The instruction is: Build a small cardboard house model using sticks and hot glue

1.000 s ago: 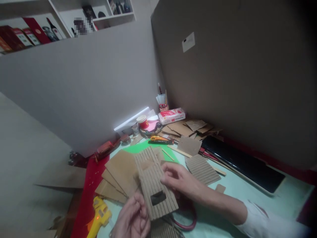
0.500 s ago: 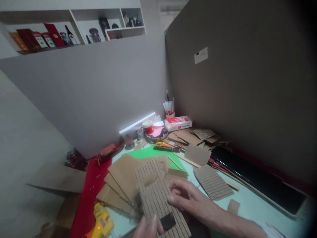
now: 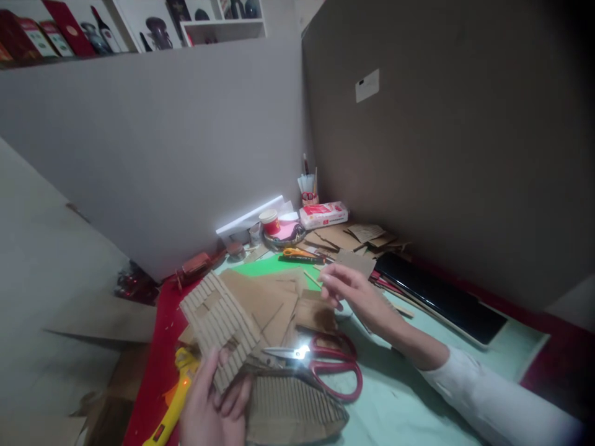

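My left hand (image 3: 211, 406) grips the lower end of a ribbed corrugated cardboard panel (image 3: 218, 325), held up at the lower left above the table. My right hand (image 3: 348, 291) reaches forward over the table with its fingers loosely spread and nothing in them, above a ribbed cardboard piece and near a thin wooden stick (image 3: 312, 279). Red-handled scissors (image 3: 325, 365) lie open on the pale green mat (image 3: 400, 396) between my hands. Flat brown cardboard sheets (image 3: 267, 300) are stacked behind the scissors. Another ribbed cardboard piece (image 3: 292, 409) lies at the near edge.
A yellow glue gun (image 3: 174, 402) lies at the lower left on a red sheet (image 3: 153, 371). At the back stand a red cup (image 3: 269, 221), a tissue pack (image 3: 324, 214), a pen holder (image 3: 307, 189), an orange cutter (image 3: 300, 254) and more cardboard scraps (image 3: 357, 235). A black tablet (image 3: 441, 297) lies right.
My left hand has swung the ribbed panel to the left and lifted it, which uncovers the scissors. My right hand has let go of the panel and moved forward over the table.
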Demonstrator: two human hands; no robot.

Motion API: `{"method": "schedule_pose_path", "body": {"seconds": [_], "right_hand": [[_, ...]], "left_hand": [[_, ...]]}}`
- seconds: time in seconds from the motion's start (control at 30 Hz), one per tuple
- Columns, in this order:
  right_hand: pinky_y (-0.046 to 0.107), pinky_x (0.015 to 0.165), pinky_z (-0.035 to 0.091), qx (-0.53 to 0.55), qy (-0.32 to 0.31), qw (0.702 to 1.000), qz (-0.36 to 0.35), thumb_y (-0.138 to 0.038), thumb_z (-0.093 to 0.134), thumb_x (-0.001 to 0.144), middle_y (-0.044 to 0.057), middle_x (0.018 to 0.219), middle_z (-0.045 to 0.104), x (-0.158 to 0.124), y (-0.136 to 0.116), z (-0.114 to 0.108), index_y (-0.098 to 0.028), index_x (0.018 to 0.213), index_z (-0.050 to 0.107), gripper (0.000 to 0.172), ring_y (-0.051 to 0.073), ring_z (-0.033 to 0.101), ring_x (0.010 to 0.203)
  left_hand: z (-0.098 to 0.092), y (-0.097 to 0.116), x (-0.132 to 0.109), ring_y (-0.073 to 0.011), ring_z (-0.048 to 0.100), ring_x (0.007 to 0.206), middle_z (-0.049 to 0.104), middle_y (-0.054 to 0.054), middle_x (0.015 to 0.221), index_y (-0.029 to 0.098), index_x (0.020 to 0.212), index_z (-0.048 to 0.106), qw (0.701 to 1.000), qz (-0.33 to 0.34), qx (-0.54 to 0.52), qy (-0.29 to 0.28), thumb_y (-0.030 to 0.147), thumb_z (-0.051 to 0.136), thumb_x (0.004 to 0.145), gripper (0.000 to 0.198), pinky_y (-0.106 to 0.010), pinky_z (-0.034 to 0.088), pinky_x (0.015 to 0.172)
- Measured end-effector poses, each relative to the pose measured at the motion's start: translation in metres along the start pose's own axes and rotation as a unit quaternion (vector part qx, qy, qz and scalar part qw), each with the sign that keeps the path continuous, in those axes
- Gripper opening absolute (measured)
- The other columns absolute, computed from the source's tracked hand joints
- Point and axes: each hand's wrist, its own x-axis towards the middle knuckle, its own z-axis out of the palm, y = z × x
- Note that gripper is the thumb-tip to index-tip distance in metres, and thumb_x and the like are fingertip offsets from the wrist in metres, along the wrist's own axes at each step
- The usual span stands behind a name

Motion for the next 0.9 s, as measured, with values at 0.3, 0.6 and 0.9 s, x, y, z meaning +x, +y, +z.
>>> {"method": "schedule_pose_path", "body": {"seconds": [0.3,0.6,0.9], "right_hand": [[0.032,0.068,0.041,-0.275,-0.174,0.943,-0.066,-0.036,0.062,0.097,0.004,0.086,0.064,-0.046,-0.005,0.015,-0.018,0.089,0.063,0.019,0.019,0.055,0.077],[0.038,0.076,0.044,-0.450,-0.173,0.868,-0.120,-0.019,0.054,0.096,0.014,0.106,0.062,-0.074,0.021,0.022,-0.015,0.108,0.059,0.013,0.026,0.054,0.092],[0.036,0.071,0.045,-0.515,-0.054,0.850,-0.096,-0.025,0.046,0.101,0.013,0.102,0.065,-0.067,0.022,-0.021,-0.017,0.117,0.058,0.021,0.026,0.060,0.086]], "left_hand": [[0.014,0.013,-0.017,-0.0032,0.043,0.036,0.061,0.007,0.062,0.016,0.081,0.069,0.992,-0.039,-0.096,0.067,0.014,0.056,0.100,0.023,-0.013,0.037,0.033],[0.013,0.004,-0.013,-0.0084,0.068,0.054,0.072,0.005,0.075,0.020,0.086,0.072,0.993,-0.067,-0.063,0.076,0.018,0.061,0.100,0.018,-0.016,0.056,0.047],[0.016,-0.003,-0.013,-0.0083,0.072,0.060,0.074,0.005,0.079,0.021,0.086,0.070,0.995,-0.079,-0.021,0.063,0.017,0.061,0.100,0.017,-0.015,0.057,0.050]]}}
